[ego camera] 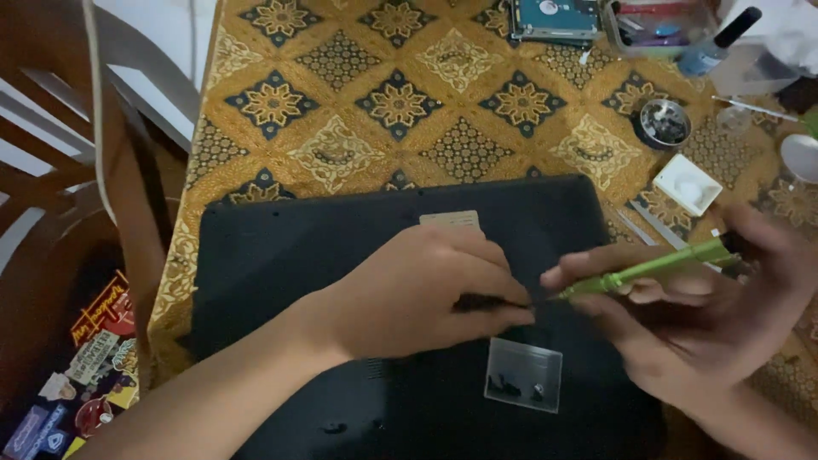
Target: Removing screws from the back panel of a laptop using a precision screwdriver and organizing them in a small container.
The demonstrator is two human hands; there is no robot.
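Hands meet over the upside-down black laptop [341, 255] on the patterned cloth [358, 111]: left hand [426, 294] curled flat on it, maybe pinching something, right hand [707, 315] gripping a green screwdriver [648, 268], with a small clear bag [523, 375] just below and open cloth beyond the far edge.

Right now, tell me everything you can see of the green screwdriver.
The green screwdriver has a slim, light green handle that looks like metal or plastic, with a ridged collar near its dark tip. It lies almost level, tip pointing left. The right hand pinches it; the tip meets the left hand fingertips above the black laptop underside.
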